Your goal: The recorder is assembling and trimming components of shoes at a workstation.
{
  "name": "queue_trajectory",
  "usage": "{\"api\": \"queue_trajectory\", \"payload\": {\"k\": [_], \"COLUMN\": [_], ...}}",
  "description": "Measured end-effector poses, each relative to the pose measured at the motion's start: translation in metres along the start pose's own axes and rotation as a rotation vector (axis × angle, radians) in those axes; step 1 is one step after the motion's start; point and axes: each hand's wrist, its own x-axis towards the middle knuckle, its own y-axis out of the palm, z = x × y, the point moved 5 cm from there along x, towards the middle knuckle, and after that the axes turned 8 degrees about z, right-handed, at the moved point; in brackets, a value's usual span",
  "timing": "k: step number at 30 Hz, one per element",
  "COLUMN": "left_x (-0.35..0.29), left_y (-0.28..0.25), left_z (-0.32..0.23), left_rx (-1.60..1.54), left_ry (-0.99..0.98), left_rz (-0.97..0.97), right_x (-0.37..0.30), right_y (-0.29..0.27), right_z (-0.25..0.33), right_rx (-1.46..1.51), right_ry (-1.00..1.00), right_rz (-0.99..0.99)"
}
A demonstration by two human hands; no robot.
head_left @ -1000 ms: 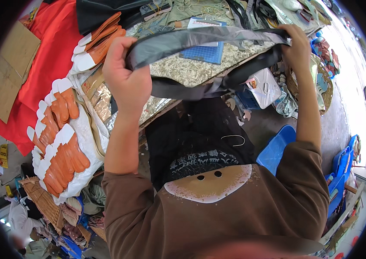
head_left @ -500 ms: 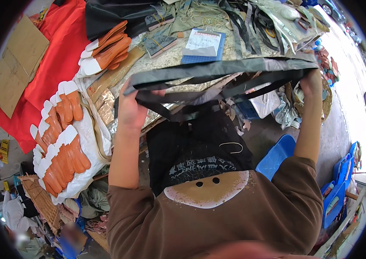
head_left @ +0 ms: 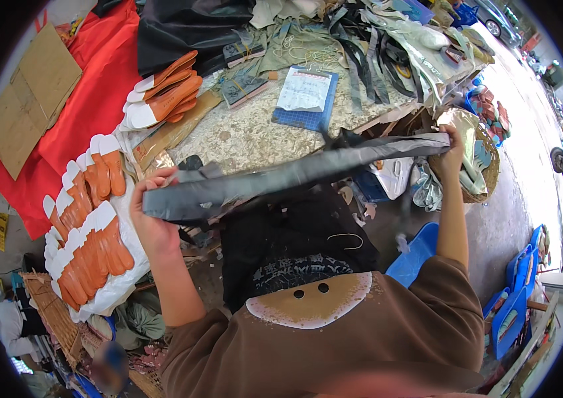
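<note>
A bundle of long dark grey strips [head_left: 288, 174], like leather or coated cloth, is stretched across in front of my body. My left hand [head_left: 154, 215] is closed around its left end, lower and nearer to me. The other end is gripped by my right hand [head_left: 453, 149], higher up near a basket. The bundle slants up to the right and its middle is smeared by motion. Behind it lies the worktable [head_left: 235, 132], whose near edge is partly hidden by the strips.
Orange-brown insole-like pieces with white ends [head_left: 99, 255] lie in rows at left; another stack [head_left: 165, 93] sits farther back. A blue clipboard with paper [head_left: 305, 96] rests on the table. Dark loose strips [head_left: 374, 63] hang behind. A wicker basket [head_left: 487, 176] and blue plastic seat [head_left: 414, 255] stand right.
My left hand has moved left and toward me, and my right hand slightly left and nearer. The looped, spread strips are now drawn into one straighter, slanting bundle.
</note>
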Motion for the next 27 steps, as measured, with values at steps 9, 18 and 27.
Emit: {"api": "queue_trajectory", "payload": {"k": [9,18,27], "left_x": [-0.054,-0.098,-0.136], "left_y": [0.005,-0.028,-0.100], "left_z": [0.017,-0.035,-0.015], "left_rx": [1.139,1.391,0.787], "left_ry": [-0.117,0.002,-0.343], "left_rz": [0.369,-0.032,-0.047], "right_x": [-0.025,-0.018,-0.024], "right_y": [0.029,-0.019,0.036], "right_z": [-0.072,0.005,0.019], "right_rx": [0.966,-0.959,-0.626], "right_ry": [0.577,-0.116,0.006], "right_rz": [-0.250,0.001,0.396]}}
